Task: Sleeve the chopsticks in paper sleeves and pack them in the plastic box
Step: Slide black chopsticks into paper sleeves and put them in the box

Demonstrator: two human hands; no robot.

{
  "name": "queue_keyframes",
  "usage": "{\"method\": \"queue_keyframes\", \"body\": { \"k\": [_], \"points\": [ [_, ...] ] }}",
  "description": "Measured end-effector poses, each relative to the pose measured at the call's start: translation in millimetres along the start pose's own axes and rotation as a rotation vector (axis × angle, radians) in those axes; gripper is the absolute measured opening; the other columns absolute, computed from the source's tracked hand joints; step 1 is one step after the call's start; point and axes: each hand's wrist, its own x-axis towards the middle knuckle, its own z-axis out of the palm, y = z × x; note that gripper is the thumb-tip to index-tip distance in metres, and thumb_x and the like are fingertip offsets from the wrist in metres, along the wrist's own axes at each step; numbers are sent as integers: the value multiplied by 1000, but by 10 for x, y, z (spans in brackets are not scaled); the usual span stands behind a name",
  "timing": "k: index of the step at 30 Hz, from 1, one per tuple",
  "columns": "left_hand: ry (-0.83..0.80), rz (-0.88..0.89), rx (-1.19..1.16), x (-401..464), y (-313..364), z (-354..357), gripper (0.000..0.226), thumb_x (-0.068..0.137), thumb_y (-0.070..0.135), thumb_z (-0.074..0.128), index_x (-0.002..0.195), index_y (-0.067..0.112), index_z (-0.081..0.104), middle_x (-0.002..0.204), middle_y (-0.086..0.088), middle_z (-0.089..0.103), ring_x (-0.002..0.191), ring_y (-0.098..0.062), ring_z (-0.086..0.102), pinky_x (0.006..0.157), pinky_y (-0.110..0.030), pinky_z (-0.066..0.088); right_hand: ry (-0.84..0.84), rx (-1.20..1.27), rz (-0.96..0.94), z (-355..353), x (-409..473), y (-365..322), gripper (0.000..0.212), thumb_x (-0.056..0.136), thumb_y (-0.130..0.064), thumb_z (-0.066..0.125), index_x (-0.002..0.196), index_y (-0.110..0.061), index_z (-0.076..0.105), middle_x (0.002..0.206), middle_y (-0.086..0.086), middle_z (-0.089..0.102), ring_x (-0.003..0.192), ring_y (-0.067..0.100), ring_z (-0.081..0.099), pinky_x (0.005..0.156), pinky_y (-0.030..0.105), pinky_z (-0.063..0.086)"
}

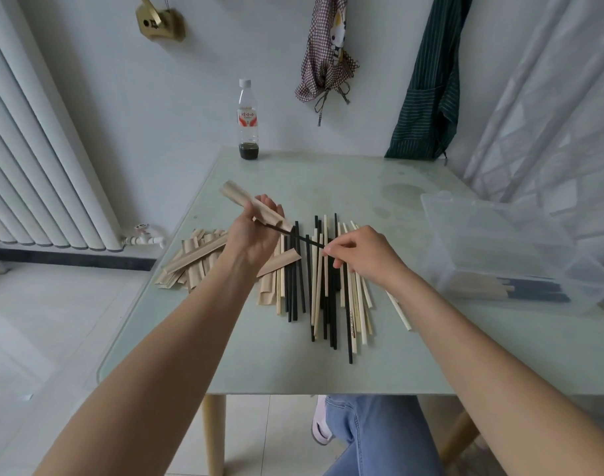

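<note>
The left hand (256,231) is raised above the counter (414,355), its fingers curled round a tan paper sleeve (256,209) that angles up and to the left. The right hand (362,254) pinches the near end of a black chopstick (302,238) between thumb and fingertips; the far end of that chopstick sits at the mouth of the held sleeve, partly inside it.

Beneath both hands, a loose spread of black and pale wooden chopsticks (323,297) lies on the counter, most running roughly front to back and overlapping one another. To the left of that spread, a pile of empty paper sleeves (194,261) lies flat, some crossing each other; one sleeve (280,262) lies across the left edge of the spread.

The clear plastic box (506,249) stands at the right side of the counter, well apart from the hands. Sleeved chopsticks (493,288) lie along its near wall, with dark ends protruding from the tan paper.

A clear bottle (248,121) with a little dark liquid stands at the counter's far edge.
</note>
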Motion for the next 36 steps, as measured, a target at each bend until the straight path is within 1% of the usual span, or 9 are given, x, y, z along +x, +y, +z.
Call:
{"method": "queue_keyframes", "body": {
  "k": [4,9,12,15,20,23,27,32,36],
  "points": [
    [16,70,-90,21,59,19,34,102,26,37,88,1,54,58,-9,64,62,-12,59,76,-26,48,18,-6,8,-34,14,17,20,92,-24,56,93,-18,75,67,-4,65,56,-2,51,54,10,33],
    [25,107,-32,28,35,35,24,99,6,34,119,3,45,73,-6,60,61,-10,59,78,-25,49,84,-19,34,-7,37,41,22,91,-22,56,85,-14,76,70,1,67,93,14,62,80,27,48],
    [23,133,31,17,10,49,37,100,3,31,137,0,36,85,-9,62,79,-12,63,88,-27,47,112,-27,28,-10,36,3,24,91,-22,55,88,-10,76,67,-1,64,84,11,61,76,25,45],
    [-7,98,31,-23,-7,34,33,102,10,29,127,4,51,97,-10,64,119,-12,56,95,-27,44,124,-47,14,-25,47,-12,23,90,-21,55,90,-11,76,67,-2,63,65,4,56,69,23,44],
    [-10,89,-7,-78,-19,56,30,102,13,29,96,6,57,96,-8,63,103,-9,61,97,-25,41,111,-108,-31,5,54,-29,29,90,-25,56,89,-2,73,77,18,69,60,16,55,64,27,46],
    [-14,116,15,-68,-61,78,30,103,14,29,110,6,57,98,-6,63,97,-10,62,99,-24,41,126,-84,-31,29,50,-51,28,92,-33,56,94,-14,76,81,13,71,81,25,64,80,33,52],
    [14,107,170,-50,-175,106,37,103,17,29,131,0,47,125,-13,57,119,-16,55,107,-27,37,158,-83,-18,90,65,-93,37,93,-34,54,89,-4,74,82,21,70,80,33,65,75,23,42],
    [148,128,698,-29,-211,13,36,101,28,39,119,7,61,82,-1,48,73,-8,46,71,-20,43,204,-95,-3,38,64,-83,36,92,-35,56,89,-5,74,85,17,71,79,27,66,78,36,54],
    [126,120,722,-77,-173,-63,22,95,21,54,102,2,62,74,-2,50,52,-4,44,49,-10,44,209,-142,9,9,54,-72,40,92,-36,55,92,1,71,87,11,72,80,21,64,75,36,52]
  ]
}}
